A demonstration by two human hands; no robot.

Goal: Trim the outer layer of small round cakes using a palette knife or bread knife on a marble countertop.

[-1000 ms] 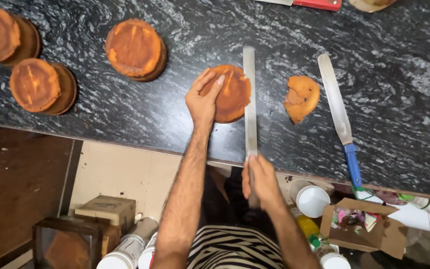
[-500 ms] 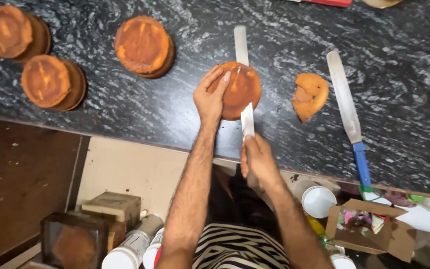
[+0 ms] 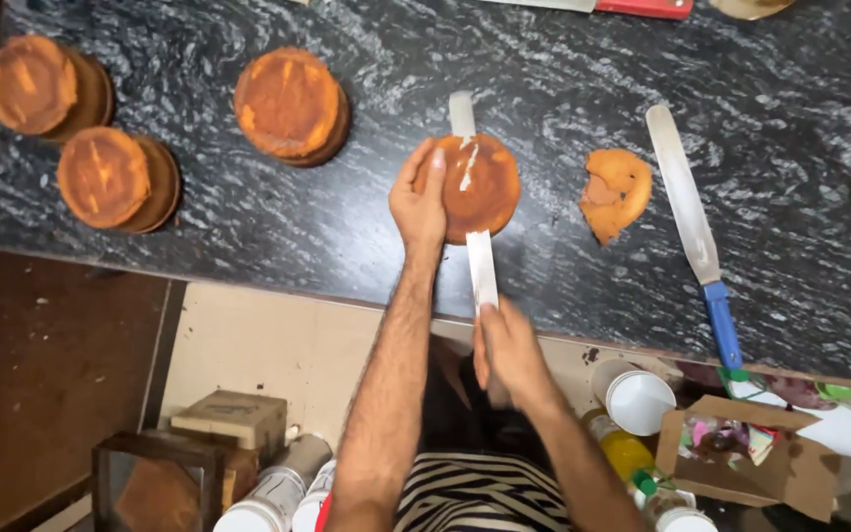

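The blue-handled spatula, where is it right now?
In the head view, the blue-handled spatula lies untouched on the dark counter, right of the torn cake piece, with its handle toward the near edge.

Bystanders on the dark counter (image 3: 248, 227)

Three round brown cakes (image 3: 291, 104) are set at the left; a torn cake piece (image 3: 617, 191) is laid beside a blue-handled spatula (image 3: 689, 217).

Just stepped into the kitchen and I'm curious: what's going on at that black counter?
A person is slicing a round brown cake on the dark stone counter. The left hand steadies the cake's edge, while the right hand holds a long knife whose blade passes through it. Three more cakes sit to the left, with a cut-off piece and a blue-handled spatula to the right.
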